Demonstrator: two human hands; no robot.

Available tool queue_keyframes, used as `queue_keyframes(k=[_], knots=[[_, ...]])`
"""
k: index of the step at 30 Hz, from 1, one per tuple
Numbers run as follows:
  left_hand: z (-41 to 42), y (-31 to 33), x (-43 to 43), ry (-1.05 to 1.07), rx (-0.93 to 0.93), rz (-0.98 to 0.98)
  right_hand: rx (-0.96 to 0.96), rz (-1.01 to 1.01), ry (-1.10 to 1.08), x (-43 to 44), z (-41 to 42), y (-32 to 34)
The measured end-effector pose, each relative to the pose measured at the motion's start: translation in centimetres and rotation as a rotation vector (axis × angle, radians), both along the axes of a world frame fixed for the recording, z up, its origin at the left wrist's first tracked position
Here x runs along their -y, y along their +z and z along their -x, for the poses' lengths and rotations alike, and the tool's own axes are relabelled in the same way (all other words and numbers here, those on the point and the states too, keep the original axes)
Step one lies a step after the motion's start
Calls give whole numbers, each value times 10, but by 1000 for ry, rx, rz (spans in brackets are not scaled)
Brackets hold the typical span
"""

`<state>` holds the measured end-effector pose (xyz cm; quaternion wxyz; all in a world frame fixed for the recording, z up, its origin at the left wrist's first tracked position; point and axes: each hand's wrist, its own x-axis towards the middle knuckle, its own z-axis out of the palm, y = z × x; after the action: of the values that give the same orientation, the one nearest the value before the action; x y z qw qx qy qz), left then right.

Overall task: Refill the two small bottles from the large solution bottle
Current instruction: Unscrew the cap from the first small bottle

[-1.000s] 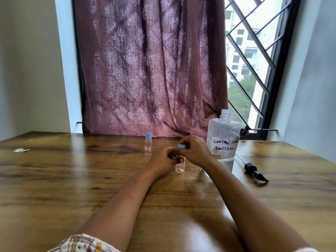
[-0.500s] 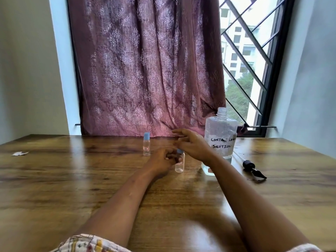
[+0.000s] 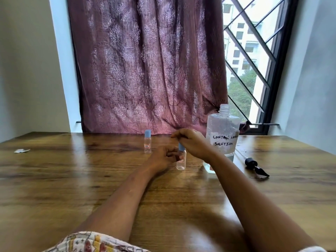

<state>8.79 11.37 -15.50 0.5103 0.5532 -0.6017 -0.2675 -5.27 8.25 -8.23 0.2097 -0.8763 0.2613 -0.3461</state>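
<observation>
Large bottle point(image 3: 222, 131), neck open, handwritten label: "CONTA… LE… SOLUTION". Left hand point(image 3: 163, 158) grips near small bottle point(image 3: 181, 163); right hand point(image 3: 193, 142) sits over its blue cap point(image 3: 181, 146), grip unclear. Far small bottle point(image 3: 147, 143) tag illegible.

- Glossy wooden counter point(image 3: 72, 188) fills the lower half of the frame.
- Farther small bottle point(image 3: 147, 144), blue-capped, stands upright at centre.
- Nearer small bottle point(image 3: 181, 161) stands just right of it.
- Large solution bottle point(image 3: 222, 131), uncapped, stands right of centre.
- Black pump head point(image 3: 254, 165) lies at right.
- Paper scrap point(image 3: 21, 150) lies at far left.
</observation>
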Motion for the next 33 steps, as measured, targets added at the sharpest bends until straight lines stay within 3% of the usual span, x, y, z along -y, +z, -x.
queue_keyframes(k=[5, 8, 13, 19, 27, 33], knots=[[2, 3, 0, -17, 11, -4, -87, 237, -213, 9, 0, -11], [-1, 2, 0, -9, 30, -2, -155, 262, -191, 8, 2, -8], [2, 4, -7, -14, 2, -3, -229, 179, -55, 4, 0, 0], [3, 7, -9, -13, 7, -22, -156, 233, -184, 12, 1, -8], [1, 9, -11, -14, 33, -39, -225, 148, 30, 4, 10, 7], [3, 10, -13, -3, 34, -45, -196, 206, -97, 10, 5, -4]])
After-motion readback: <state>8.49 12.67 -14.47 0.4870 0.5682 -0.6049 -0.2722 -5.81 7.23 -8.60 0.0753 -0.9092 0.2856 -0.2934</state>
